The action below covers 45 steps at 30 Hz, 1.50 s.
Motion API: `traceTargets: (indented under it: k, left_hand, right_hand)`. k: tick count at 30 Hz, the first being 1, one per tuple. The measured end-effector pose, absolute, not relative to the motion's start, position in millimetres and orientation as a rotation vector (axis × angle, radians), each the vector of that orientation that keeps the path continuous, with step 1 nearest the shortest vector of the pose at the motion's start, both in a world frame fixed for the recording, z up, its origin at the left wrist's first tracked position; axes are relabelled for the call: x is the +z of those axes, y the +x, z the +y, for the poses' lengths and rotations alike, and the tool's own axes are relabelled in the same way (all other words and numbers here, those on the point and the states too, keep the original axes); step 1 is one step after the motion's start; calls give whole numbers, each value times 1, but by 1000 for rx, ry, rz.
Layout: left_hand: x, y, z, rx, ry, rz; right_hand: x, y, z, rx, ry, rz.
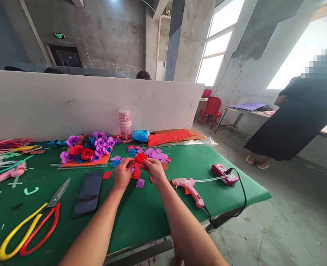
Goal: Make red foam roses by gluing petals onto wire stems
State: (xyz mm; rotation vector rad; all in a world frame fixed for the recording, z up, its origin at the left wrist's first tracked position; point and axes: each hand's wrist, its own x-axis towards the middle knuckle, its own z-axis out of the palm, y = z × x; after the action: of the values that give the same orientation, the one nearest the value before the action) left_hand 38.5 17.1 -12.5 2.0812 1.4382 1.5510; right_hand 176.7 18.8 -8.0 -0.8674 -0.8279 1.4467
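Between the fingertips of both hands is a red paper flower (140, 158), held just above the green table. My left hand (123, 172) pinches its left side, and my right hand (154, 169) grips it from the right. Loose red petals (136, 174) and a purple petal (140, 183) lie beneath the hands. More purple petals (156, 153) are spread just behind them. To the right of my right wrist rests a pink glue gun (189, 187) with a clear glue stick in its back. A phone (88, 194) lies left of my left forearm.
Large scissors (38, 221) lie at the front left of the green table (132, 229). Finished paper flowers (88, 147), a pink bottle (125, 125) and red paper (170, 137) stand along the white partition (97, 105). A corded power strip (225, 174) sits at right; a person (299, 114) stands beyond.
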Motion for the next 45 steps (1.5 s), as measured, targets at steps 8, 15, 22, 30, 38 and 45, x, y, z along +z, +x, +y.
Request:
traceTargets:
  k: [8, 15, 22, 30, 38, 45]
  left_hand:
    - [-20, 40, 22, 1503, 1906, 1353]
    - [-16, 40, 20, 1447, 1910, 1326]
    - [-14, 39, 19, 1393, 1945, 1304]
    - [-12, 40, 18, 1382, 1938, 1316]
    - [-14, 35, 23, 1432, 1801, 1213]
    - [-3, 32, 16, 1169, 1620, 955]
  right_hand:
    - [-7, 177, 17, 1537, -780, -750]
    - [-5, 180, 18, 1532, -738, -750]
    - [-3, 180, 18, 1516, -768, -713]
    - [1, 181, 16, 1520, -801, -720]
    - [0, 185, 20, 1358, -822, -757]
    - [5, 181, 11, 1249, -715, -1344]
